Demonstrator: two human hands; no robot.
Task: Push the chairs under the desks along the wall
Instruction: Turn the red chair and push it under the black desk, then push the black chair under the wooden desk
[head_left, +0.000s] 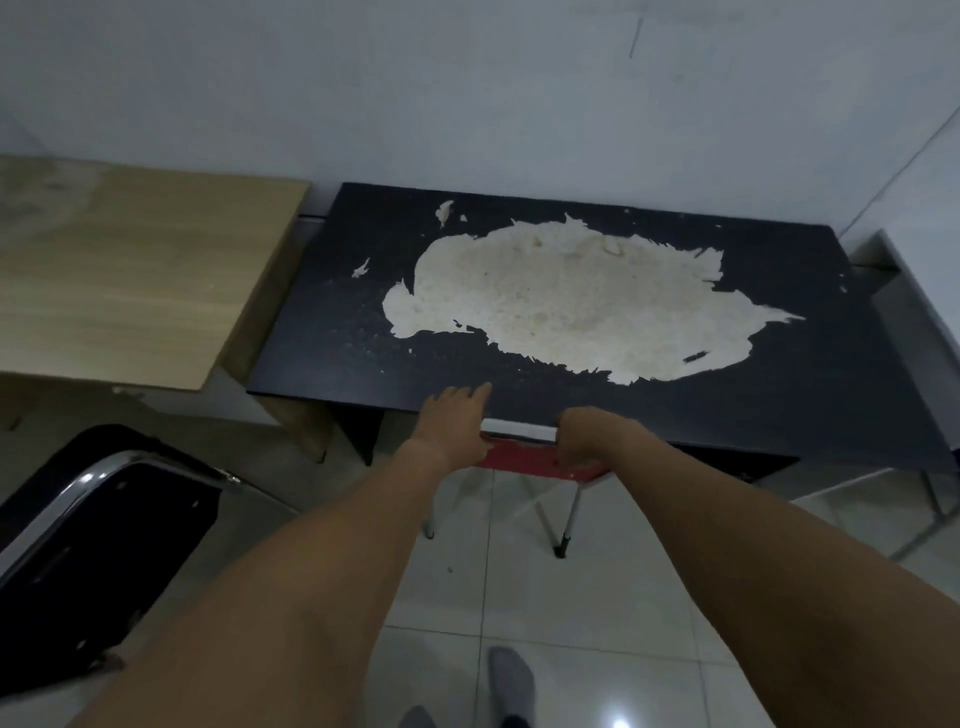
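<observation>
A black desk with a large worn pale patch stands against the white wall. A red chair with metal legs is mostly tucked beneath its front edge; only the backrest top shows. My left hand lies on the left end of the backrest with fingers stretched out onto the desk edge. My right hand is curled over the right end of the backrest. A black chair with a chrome frame stands at the lower left, out from a light wooden desk.
A white desk edge and thin metal legs sit at the right. The floor is glossy white tile. My feet in grey socks show at the bottom.
</observation>
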